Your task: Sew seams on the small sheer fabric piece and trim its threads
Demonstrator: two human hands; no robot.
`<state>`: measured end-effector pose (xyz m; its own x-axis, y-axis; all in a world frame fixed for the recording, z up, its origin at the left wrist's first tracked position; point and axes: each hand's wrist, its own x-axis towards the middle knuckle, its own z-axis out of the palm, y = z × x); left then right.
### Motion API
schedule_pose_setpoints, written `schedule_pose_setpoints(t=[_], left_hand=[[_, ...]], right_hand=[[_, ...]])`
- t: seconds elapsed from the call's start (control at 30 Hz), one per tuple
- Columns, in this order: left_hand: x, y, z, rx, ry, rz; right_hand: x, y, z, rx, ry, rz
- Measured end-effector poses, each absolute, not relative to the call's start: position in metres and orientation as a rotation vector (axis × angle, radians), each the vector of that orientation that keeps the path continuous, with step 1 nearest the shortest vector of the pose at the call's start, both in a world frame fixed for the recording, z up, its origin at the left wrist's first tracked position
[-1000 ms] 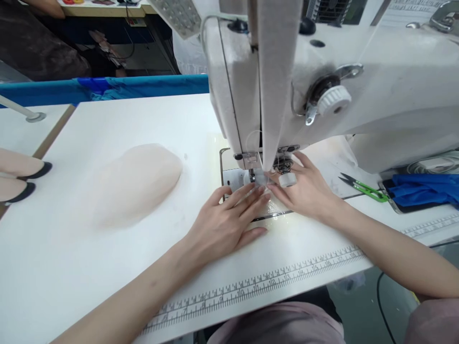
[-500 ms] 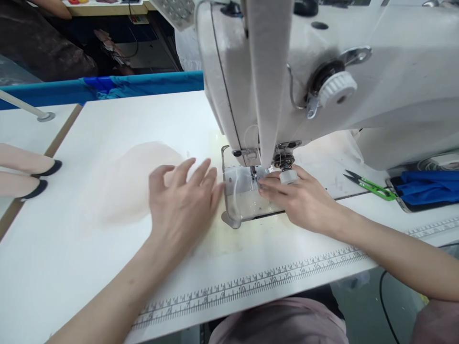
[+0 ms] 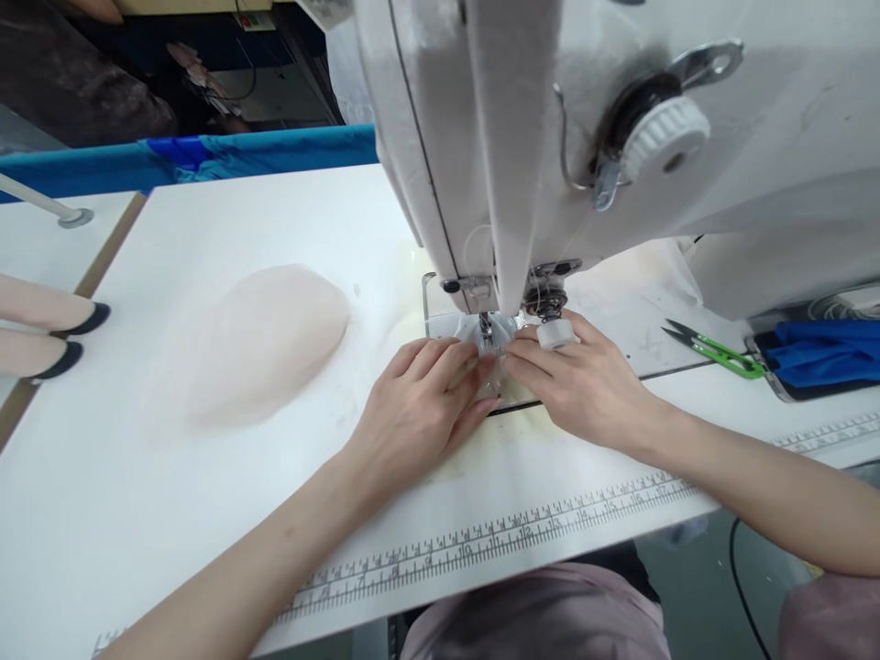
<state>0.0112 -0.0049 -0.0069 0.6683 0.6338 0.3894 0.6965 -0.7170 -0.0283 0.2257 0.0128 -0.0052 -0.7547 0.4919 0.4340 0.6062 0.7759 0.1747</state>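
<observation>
A: Position of the sheer pale material?
B: The sheer pale material (image 3: 470, 327) lies at the presser foot (image 3: 486, 330) of the white sewing machine (image 3: 446, 137). Outline hard to make out; fingers cover part of it.

A: Hands?
B: Left hand (image 3: 419, 399): fingers bent, close together, just left of the foot. Right hand (image 3: 584, 380): fingers bent, just right of it, partly behind a white knob (image 3: 555, 334). Cannot tell whether either pinches the material.

A: Surface?
B: White tabletop (image 3: 289, 495), ruler scale (image 3: 481, 550) printed along the near edge. Left: a sheer beige piece (image 3: 275, 339), its left margin fading into the white. Farther left: two beige tubes (image 3: 41, 304) with black ends, cut off by the frame. Right: green-handled snips (image 3: 713, 348), then blue cloth (image 3: 825, 353) over a dark flat object (image 3: 784, 378), identity unclear.

A: Room?
B: Teal cloth (image 3: 289, 151) runs along the far edge. Beyond, far left, a person in dark clothing (image 3: 69, 82), cut off, dimly lit. Near right: grey floor (image 3: 708, 577), black cable (image 3: 737, 587). Machine's top and right end out of view.
</observation>
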Motion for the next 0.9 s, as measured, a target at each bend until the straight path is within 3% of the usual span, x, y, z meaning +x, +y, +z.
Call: schedule_pose_setpoints(t=[0.9], left_hand=[[0.0155, -0.0101, -0.0088, -2.712, -1.104, -0.492]], right_hand=[[0.2295, 0.0200, -0.0074, -0.877, -2.629, -0.522]])
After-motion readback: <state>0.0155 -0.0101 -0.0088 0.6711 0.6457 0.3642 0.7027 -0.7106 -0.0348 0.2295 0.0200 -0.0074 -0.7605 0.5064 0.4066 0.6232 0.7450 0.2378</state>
